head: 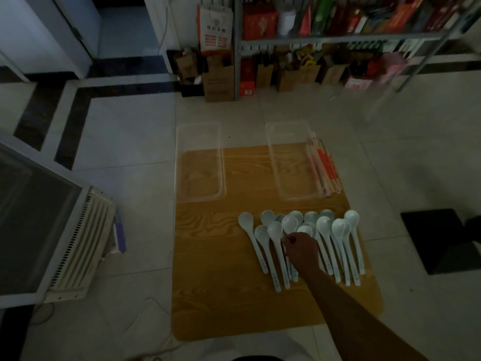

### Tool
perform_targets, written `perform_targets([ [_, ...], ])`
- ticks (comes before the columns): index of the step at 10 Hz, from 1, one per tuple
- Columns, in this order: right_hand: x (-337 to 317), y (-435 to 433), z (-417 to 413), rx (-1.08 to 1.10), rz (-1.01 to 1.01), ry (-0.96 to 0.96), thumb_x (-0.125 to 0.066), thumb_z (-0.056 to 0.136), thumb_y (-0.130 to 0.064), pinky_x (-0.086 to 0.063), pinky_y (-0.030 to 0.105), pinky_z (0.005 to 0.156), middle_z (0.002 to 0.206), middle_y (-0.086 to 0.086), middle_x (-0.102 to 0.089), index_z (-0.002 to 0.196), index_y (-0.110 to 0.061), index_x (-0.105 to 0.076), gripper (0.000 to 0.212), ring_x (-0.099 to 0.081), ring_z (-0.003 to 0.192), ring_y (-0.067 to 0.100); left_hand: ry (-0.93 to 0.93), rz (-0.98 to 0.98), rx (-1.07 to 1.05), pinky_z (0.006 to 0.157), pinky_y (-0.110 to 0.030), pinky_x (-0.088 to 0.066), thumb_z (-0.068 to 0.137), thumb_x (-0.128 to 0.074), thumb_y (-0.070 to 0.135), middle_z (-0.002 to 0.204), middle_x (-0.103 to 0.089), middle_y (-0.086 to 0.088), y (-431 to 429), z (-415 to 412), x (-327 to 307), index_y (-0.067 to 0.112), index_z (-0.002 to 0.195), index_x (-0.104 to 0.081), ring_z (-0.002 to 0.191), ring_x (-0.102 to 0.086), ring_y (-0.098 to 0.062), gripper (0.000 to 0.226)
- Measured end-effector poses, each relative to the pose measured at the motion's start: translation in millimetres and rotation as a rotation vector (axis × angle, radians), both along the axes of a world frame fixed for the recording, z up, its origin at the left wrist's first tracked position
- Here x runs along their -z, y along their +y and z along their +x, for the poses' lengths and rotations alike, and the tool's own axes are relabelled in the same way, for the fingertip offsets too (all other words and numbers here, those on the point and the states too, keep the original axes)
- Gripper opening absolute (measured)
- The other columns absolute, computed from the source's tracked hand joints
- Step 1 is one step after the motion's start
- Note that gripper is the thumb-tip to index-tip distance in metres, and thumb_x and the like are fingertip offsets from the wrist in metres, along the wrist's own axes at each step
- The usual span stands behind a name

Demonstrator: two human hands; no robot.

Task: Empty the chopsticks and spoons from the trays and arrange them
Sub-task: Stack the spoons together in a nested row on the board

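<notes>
Nothing reads clearly: blue marks on the near spoons [262, 261], red print on the wrapped chopsticks [324, 169] at far right, and characters on the far paper bag [215, 29] are all blurred.

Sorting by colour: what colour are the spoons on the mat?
Pale blue-green spoons, clearest in the head view.

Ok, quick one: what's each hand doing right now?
Left hand: not in view.
Right hand: fingers curled round the handle of a spoon.
</notes>
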State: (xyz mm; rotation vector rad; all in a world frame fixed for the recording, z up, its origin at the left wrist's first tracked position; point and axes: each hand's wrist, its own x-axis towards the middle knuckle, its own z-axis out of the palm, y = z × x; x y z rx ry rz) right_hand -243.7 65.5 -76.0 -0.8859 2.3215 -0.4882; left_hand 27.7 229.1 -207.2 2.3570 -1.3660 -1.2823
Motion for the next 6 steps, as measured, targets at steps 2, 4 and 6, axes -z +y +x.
perform_targets([
  [2,6.3,5.7,5.9,-0.024,0.014,-0.013,-0.058,0.096,-0.029,-0.045,0.023,0.048,0.058,-0.001,-0.062,0.066,-0.011,-0.065,0.036,-0.058,0.051,0.010,0.086,0.105,0.004,0.064,-0.024,-0.052,0.097,-0.052,0.025,0.067,-0.068,-0.002,-68.2,100.6,-116.8,0.010,0.085,-0.067,0.065,-0.063,-0.018,0.024],
  [4,13.0,11.4,13.8,-0.059,0.012,-0.003,-0.060,0.094,-0.030,-0.038,0.020,0.047,0.060,-0.003,-0.062,0.071,-0.015,-0.070,0.029,-0.056,0.053,0.005,0.182,-0.030,0.080,0.048,-0.010,-0.039,0.097,-0.053,0.027,0.067,-0.064,0.000,-105.5,-22.6,-164.9,0.013,0.077,-0.065,0.059,-0.058,-0.013,0.027],
  [6,17.9,15.9,16.9,-0.122,-0.010,0.012,-0.061,0.092,-0.024,-0.048,0.023,0.053,0.070,0.003,-0.069,0.077,-0.010,-0.073,0.024,-0.062,0.062,0.010,0.195,-0.178,0.098,0.062,-0.017,-0.037,0.093,-0.059,0.025,0.089,-0.064,0.003,-186.0,-110.5,-143.1,0.013,0.099,-0.067,0.077,-0.054,-0.008,0.016],
])
